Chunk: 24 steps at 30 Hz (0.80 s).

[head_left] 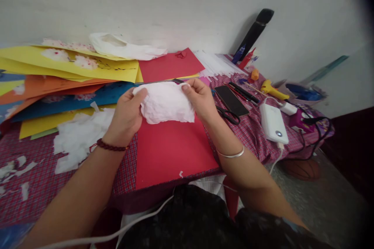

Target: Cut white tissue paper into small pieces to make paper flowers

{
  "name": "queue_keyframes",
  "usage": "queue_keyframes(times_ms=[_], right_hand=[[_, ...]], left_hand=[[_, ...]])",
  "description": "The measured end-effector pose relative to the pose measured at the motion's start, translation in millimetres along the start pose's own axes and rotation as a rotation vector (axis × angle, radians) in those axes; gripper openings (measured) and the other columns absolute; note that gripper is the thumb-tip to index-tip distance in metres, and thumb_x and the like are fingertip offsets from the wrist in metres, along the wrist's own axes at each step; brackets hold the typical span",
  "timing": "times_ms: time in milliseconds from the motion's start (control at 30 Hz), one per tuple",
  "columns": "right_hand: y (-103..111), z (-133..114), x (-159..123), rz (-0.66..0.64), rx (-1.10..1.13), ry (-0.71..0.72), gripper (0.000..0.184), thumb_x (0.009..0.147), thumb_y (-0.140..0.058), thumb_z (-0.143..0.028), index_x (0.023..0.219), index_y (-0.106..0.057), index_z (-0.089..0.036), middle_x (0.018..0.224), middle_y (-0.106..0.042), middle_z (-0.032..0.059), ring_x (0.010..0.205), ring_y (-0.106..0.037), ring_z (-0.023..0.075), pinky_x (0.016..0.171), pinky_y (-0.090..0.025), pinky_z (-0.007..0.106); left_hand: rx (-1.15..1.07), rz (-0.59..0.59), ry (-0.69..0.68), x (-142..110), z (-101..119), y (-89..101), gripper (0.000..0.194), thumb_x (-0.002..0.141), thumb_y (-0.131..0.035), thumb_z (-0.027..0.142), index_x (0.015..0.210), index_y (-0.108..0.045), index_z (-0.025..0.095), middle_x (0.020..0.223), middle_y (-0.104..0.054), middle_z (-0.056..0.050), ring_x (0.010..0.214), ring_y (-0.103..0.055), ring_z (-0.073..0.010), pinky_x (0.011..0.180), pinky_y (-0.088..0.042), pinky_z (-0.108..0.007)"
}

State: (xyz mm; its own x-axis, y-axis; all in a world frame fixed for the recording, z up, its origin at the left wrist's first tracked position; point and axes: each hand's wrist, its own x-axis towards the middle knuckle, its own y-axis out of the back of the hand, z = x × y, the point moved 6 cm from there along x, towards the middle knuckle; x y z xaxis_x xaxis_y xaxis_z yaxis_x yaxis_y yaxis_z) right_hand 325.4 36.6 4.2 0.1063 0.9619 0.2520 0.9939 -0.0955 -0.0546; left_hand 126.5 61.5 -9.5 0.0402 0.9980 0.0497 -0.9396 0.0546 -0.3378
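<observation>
A crumpled sheet of white tissue paper [168, 103] is stretched between my two hands. My left hand [128, 111] pinches its left edge between thumb and fingers. At its upper right corner my right hand [201, 98] grips it the same way. Beneath the tissue lies a red sheet of paper [172, 151], partly covered by it, with a tiny white scrap near its front edge. To the left of my left wrist is a pile of white tissue pieces [78, 136]. Black-handled scissors [229, 115] lie just right of my right hand, their blades hidden.
Stacked coloured sheets [117, 68] with tissue flowers fill the back left. A phone [231, 100], pens [244, 93], a yellow glue gun [274, 89] and a white power bank [274, 122] with cables lie on the right. White paper strips [216, 63] rest by the wall.
</observation>
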Motion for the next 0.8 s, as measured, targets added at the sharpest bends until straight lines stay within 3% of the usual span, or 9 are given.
queue_keyframes(times_ms=[133,267,500,667,800], right_hand=[[-11.9,4.4,-1.9,-0.080,-0.032,0.004,0.045,0.078,-0.073,-0.063,0.080,-0.050,-0.024,0.061,-0.044,-0.0061,0.054,-0.037,0.0103,0.049,-0.030,0.024],[-8.7,3.3,-2.5,0.022,-0.013,0.042,0.043,0.082,-0.068,-0.064,0.078,-0.048,-0.025,0.058,-0.043,-0.0067,0.050,-0.037,0.0101,0.046,-0.032,0.025],[-7.0,5.6,-2.6,0.025,-0.042,0.049,0.046,0.088,-0.058,-0.067,0.074,-0.046,-0.025,0.053,-0.042,-0.0085,0.045,-0.041,0.0083,0.045,-0.034,0.024],[-5.5,5.0,-0.4,0.018,-0.034,0.079,0.046,0.085,-0.064,-0.066,0.074,-0.048,-0.024,0.056,-0.046,-0.0078,0.047,-0.042,0.0076,0.047,-0.036,0.023],[-12.7,5.2,-1.8,-0.032,-0.037,0.090,0.043,0.084,-0.067,-0.063,0.077,-0.049,-0.024,0.057,-0.047,-0.0075,0.049,-0.042,0.0089,0.050,-0.036,0.024]], left_hand=[[-0.010,0.169,-0.109,-3.4,11.5,7.4,0.012,0.085,-0.068,0.023,0.082,-0.057,0.022,0.078,-0.066,0.005,0.069,-0.061,-0.0103,0.066,-0.052,-0.027],[0.121,0.248,-0.197,-5.5,22.6,18.6,0.017,0.094,-0.062,0.031,0.081,-0.055,0.021,0.072,-0.059,0.006,0.068,-0.054,-0.0074,0.066,-0.048,-0.022],[0.196,0.229,-0.352,-2.8,28.2,25.7,0.034,0.092,-0.066,0.043,0.072,-0.054,0.018,0.069,-0.055,0.005,0.064,-0.049,-0.0082,0.060,-0.042,-0.024],[0.211,0.166,-0.332,-5.8,33.1,19.3,0.024,0.095,-0.062,0.036,0.077,-0.061,0.019,0.070,-0.059,0.005,0.064,-0.052,-0.0087,0.063,-0.045,-0.025],[0.183,0.226,-0.360,-5.8,35.4,19.4,0.010,0.091,-0.065,0.023,0.081,-0.066,0.020,0.075,-0.065,0.006,0.068,-0.057,-0.0080,0.070,-0.048,-0.025]])
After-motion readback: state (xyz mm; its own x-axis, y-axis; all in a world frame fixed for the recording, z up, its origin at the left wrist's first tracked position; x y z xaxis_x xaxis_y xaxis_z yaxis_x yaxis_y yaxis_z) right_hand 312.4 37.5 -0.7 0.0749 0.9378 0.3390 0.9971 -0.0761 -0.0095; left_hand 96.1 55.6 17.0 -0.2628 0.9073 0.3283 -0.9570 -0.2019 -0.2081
